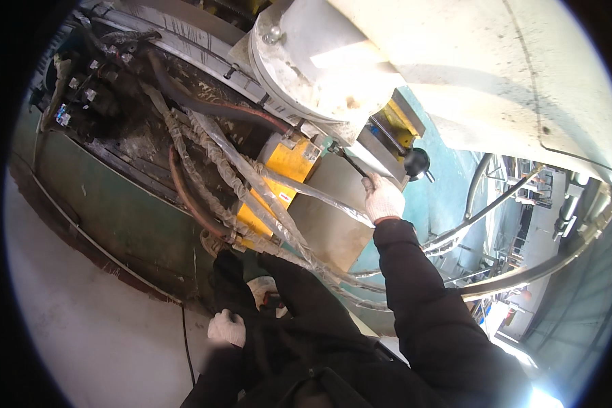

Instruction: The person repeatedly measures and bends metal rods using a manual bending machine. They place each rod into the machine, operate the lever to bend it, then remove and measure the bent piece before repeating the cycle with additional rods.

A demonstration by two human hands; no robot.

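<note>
My right hand point(385, 198), in a white knitted glove, is closed around the end of a thin dark lever point(352, 163). The lever runs up and left to a small green fitting point(328, 145) beside a yellow machine block point(294, 158). Just right of this hand sits a round black knob point(417, 163). Lower down, my left hand point(226, 329), gloved the same way, is held by my left leg with its fingers curled in. Whatever is inside those fingers, if anything, is hidden.
Several plastic-wrapped hoses point(231, 170) cross the machine in front of me. A large pale cylinder point(319, 61) and a white panel point(496, 75) stand above. Green casing point(129, 214) curves along the left, and a black cable point(186, 340) hangs below it. Thick hoses point(537, 275) arch at the right.
</note>
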